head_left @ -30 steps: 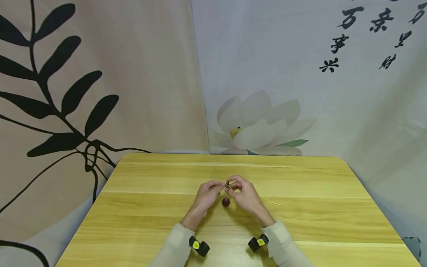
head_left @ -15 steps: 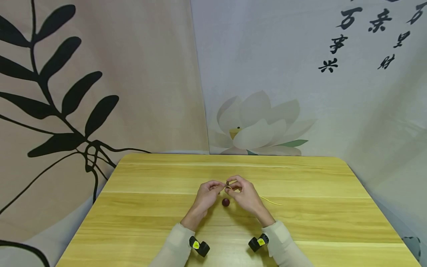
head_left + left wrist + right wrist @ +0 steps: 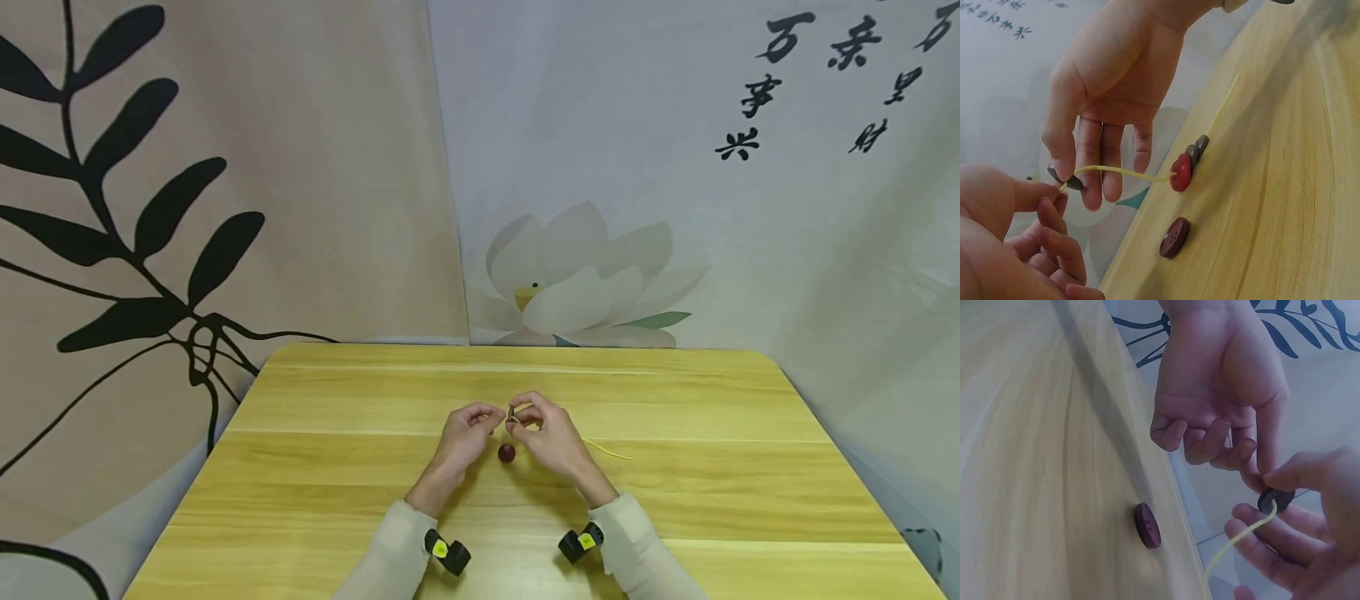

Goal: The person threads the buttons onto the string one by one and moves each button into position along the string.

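My right hand (image 3: 551, 433) pinches a dark button (image 3: 1277, 499) on edge between thumb and fingers, above the table. A thin yellow cord (image 3: 1116, 170) runs through this button. On the button's other side, my left hand (image 3: 465, 440) has thumb and forefinger pinched together at the cord's tip, close to the button. Further along the cord, several strung buttons hang together: red ones (image 3: 1180, 174) and dark grey-brown ones (image 3: 1197, 149). A loose maroon button (image 3: 507, 453) with holes lies on the table just below the hands.
The wooden table (image 3: 315, 500) has a light grain and rounded far corners. The cord's free tail (image 3: 609, 451) trails right of my right hand. Behind stands a cloth backdrop (image 3: 360, 167) with printed leaves, a lotus and characters. Each wrist wears a small black camera (image 3: 448, 553).
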Demonstrator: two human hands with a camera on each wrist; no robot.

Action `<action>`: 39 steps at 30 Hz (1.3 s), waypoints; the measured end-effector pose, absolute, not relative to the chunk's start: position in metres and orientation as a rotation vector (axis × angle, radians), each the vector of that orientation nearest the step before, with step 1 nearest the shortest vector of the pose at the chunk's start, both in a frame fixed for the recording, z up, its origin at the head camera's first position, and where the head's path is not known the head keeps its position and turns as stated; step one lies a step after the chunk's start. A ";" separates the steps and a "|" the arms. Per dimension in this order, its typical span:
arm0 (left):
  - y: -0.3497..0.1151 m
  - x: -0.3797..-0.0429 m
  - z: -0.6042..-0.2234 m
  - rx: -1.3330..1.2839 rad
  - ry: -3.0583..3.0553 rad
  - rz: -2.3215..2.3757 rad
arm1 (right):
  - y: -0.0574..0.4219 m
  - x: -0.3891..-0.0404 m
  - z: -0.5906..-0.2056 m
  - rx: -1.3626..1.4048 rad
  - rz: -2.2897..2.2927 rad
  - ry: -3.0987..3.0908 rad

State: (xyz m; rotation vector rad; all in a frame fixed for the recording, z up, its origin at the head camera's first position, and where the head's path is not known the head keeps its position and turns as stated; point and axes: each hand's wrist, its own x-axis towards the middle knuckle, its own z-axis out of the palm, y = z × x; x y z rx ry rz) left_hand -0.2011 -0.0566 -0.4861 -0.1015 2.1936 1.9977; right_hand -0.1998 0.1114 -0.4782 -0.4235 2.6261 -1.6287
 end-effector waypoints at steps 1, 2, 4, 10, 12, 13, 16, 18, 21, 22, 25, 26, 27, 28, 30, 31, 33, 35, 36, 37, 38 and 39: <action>-0.057 -0.201 -0.486 -0.106 2.193 1.996 | 0.112 -0.200 -0.478 -0.429 -1.627 2.628; -0.057 -0.201 -0.486 -0.110 2.193 1.994 | 0.112 -0.200 -0.478 -0.433 -1.627 2.628; -0.057 -0.201 -0.486 -0.101 2.195 1.998 | 0.112 -0.200 -0.478 -0.438 -1.630 2.621; -0.059 -0.201 -0.485 -0.101 2.209 1.993 | 0.113 -0.200 -0.477 -0.436 -1.646 2.589; -0.060 -0.201 -0.485 -0.105 2.203 1.996 | 0.113 -0.200 -0.476 -0.434 -1.647 2.592; -0.060 -0.201 -0.485 -0.098 2.204 1.997 | 0.113 -0.200 -0.476 -0.436 -1.646 2.598; -0.061 -0.201 -0.485 -0.087 2.205 1.995 | 0.114 -0.200 -0.476 -0.439 -1.647 2.600; -0.062 -0.201 -0.485 -0.082 2.203 1.994 | 0.115 -0.200 -0.476 -0.442 -1.652 2.593; -0.062 -0.202 -0.485 -0.079 2.199 1.994 | 0.115 -0.201 -0.476 -0.449 -1.649 2.592; -0.062 -0.202 -0.485 -0.078 2.196 1.995 | 0.115 -0.201 -0.476 -0.450 -1.647 2.594; -0.063 -0.202 -0.484 -0.073 2.193 1.997 | 0.116 -0.201 -0.475 -0.450 -1.644 2.592; -0.063 -0.201 -0.484 -0.070 2.193 1.997 | 0.116 -0.201 -0.475 -0.453 -1.644 2.592; -0.063 -0.201 -0.484 -0.066 2.193 1.997 | 0.116 -0.201 -0.475 -0.450 -1.647 2.587; -0.063 -0.201 -0.483 -0.061 2.193 1.997 | 0.116 -0.201 -0.475 -0.449 -1.651 2.584; -0.064 -0.201 -0.483 -0.054 2.190 1.999 | 0.116 -0.201 -0.475 -0.448 -1.653 2.584; -0.064 -0.200 -0.483 -0.050 2.188 2.001 | 0.117 -0.201 -0.475 -0.447 -1.653 2.584; -0.064 -0.200 -0.483 -0.045 2.186 2.004 | 0.117 -0.202 -0.476 -0.441 -1.650 2.588; -0.064 -0.200 -0.483 -0.044 2.188 2.007 | 0.117 -0.202 -0.476 -0.441 -1.649 2.592; -0.064 -0.200 -0.483 -0.044 2.189 2.008 | 0.118 -0.203 -0.477 -0.442 -1.648 2.593; -0.064 -0.200 -0.483 -0.043 2.191 2.008 | 0.118 -0.203 -0.477 -0.443 -1.651 2.591; -0.064 -0.200 -0.483 -0.042 2.192 2.009 | 0.118 -0.203 -0.477 -0.443 -1.651 2.592; -0.064 -0.200 -0.483 -0.043 2.193 2.009 | 0.118 -0.203 -0.477 -0.446 -1.655 2.590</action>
